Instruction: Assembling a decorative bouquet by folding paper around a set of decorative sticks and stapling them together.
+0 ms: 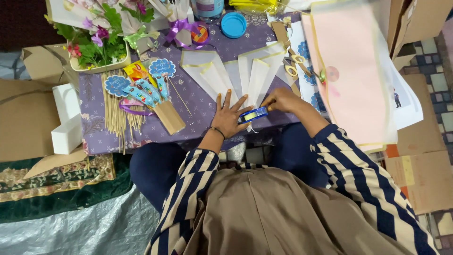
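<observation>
My left hand lies flat with fingers spread on the near ends of several translucent wrapping sheets with gold edges, fanned out on the purple patterned tablecloth. My right hand grips a small blue tape dispenser and holds it against the sheets beside my left fingers. Both striped sleeves reach in from below.
A bundle of wooden skewers, blue round toppers and a purple ribbon lie at left. A flower arrangement stands at back left. Gold scissors, a blue lid and a stack of pink sheets sit to the right. Cardboard boxes surround the table.
</observation>
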